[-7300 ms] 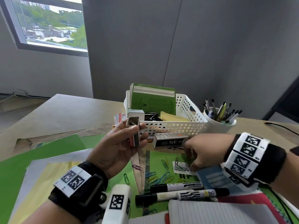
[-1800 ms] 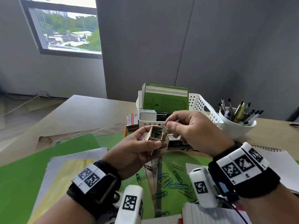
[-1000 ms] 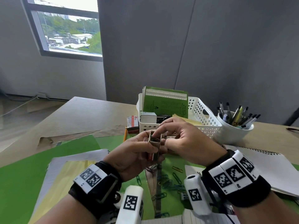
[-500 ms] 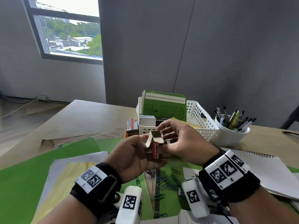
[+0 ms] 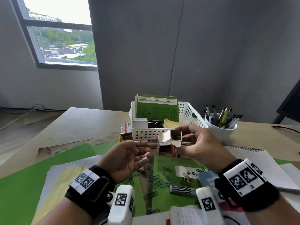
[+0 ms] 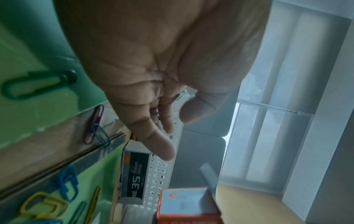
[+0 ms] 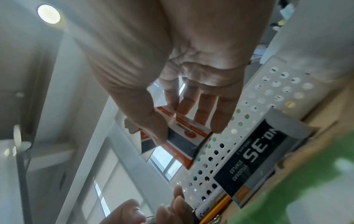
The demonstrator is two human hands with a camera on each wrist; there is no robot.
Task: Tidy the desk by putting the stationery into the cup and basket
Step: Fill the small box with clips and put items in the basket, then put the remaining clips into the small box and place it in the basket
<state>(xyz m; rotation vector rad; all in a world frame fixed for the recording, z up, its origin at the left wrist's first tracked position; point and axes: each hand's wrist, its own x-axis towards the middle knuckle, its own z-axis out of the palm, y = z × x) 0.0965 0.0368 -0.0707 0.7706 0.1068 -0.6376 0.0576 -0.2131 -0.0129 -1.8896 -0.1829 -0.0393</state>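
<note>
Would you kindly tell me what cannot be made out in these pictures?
Clip box contents: head view, too small and dark.
Paper clips in left hand: left wrist view, fingers cover most.
Its print: right wrist view, blurred, right hand partly covers it.

The left hand (image 5: 128,159) sits at centre frame in the head view, palm up, fingers loosely curled, pinching something thin I cannot make out. The right hand (image 5: 196,146), right of centre, grips a small open box (image 5: 174,141) between thumb and fingers. Both wrists wear black bands.
</note>
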